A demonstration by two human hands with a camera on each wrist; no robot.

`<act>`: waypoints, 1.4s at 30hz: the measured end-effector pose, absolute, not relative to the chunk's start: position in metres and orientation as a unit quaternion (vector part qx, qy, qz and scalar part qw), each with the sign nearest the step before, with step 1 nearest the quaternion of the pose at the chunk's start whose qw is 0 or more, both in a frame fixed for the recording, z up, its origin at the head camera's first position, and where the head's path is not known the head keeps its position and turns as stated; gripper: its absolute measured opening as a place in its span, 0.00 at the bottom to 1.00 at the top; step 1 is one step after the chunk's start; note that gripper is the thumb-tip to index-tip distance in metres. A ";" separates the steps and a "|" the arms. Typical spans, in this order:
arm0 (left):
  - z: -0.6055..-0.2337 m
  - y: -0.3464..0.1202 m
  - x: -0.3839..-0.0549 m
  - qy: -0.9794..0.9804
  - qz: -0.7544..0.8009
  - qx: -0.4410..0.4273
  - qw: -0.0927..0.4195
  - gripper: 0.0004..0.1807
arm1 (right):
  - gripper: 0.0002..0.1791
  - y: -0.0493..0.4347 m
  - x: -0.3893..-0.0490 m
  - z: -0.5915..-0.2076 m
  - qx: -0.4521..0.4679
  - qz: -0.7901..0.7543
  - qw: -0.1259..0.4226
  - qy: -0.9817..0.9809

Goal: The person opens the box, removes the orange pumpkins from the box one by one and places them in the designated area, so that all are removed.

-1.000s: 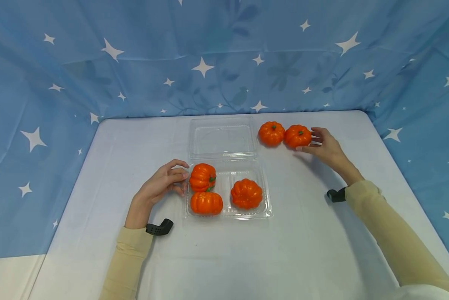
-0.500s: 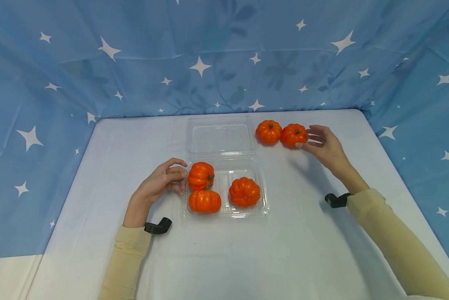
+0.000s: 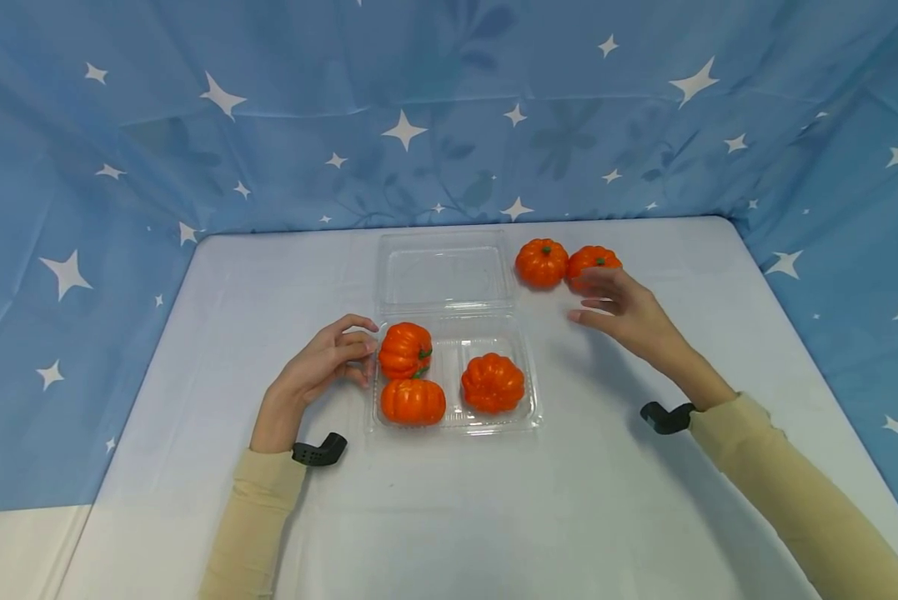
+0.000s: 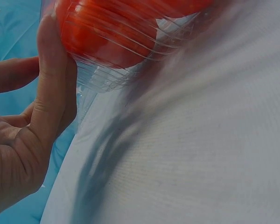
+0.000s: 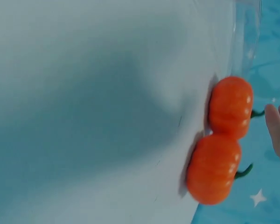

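Note:
A clear plastic clamshell container (image 3: 449,335) lies open on the white table. Two small orange pumpkins, one (image 3: 403,350) behind the other (image 3: 413,403), sit in its left part, with a third pumpkin (image 3: 492,383) upside down or stem hidden on the right. My left hand (image 3: 321,362) touches the container's left wall with loosely bent fingers; the left wrist view has a fingertip (image 4: 49,23) against the ribbed plastic. My right hand (image 3: 629,321) hovers, holding nothing, in front of a back pumpkin (image 3: 589,260), partly covering it. Another pumpkin (image 3: 542,263) touches that one.
The container's lid (image 3: 445,279) is folded back flat toward the table's far edge, left of the back pumpkins. A blue curtain (image 3: 433,100) with white stars hangs behind the table (image 3: 494,508).
The right hand has come away from beside the right back pumpkin, moving slightly left and toward the body. The left hand and the pumpkins have stayed put.

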State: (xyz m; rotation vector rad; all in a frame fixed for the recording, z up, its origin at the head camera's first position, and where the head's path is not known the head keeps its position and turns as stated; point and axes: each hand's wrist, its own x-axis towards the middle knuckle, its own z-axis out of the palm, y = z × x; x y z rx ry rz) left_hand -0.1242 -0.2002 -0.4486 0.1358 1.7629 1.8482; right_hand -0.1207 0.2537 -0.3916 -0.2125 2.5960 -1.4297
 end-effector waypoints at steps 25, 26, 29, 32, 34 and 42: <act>-0.448 -0.200 -0.125 0.660 0.692 0.050 0.290 0.17 | 0.34 0.205 -0.101 -0.389 -0.179 -0.472 0.147 0.851; -0.448 -0.200 -0.125 0.660 0.691 0.050 0.290 0.17 | 0.34 0.204 -0.101 -0.390 -0.183 -0.471 0.150 0.850; -0.448 -0.200 -0.125 0.660 0.691 0.051 0.290 0.17 | 0.34 0.199 -0.100 -0.392 -0.195 -0.467 0.159 0.848; -0.448 -0.200 -0.125 0.661 0.691 0.053 0.289 0.17 | 0.34 0.195 -0.099 -0.394 -0.207 -0.462 0.170 0.845; -0.448 -0.200 -0.125 0.661 0.691 0.053 0.288 0.17 | 0.35 0.191 -0.099 -0.395 -0.215 -0.458 0.178 0.844; -0.447 -0.200 -0.124 0.660 0.692 0.054 0.287 0.17 | 0.30 0.182 -0.097 -0.396 -0.253 -0.438 0.190 0.841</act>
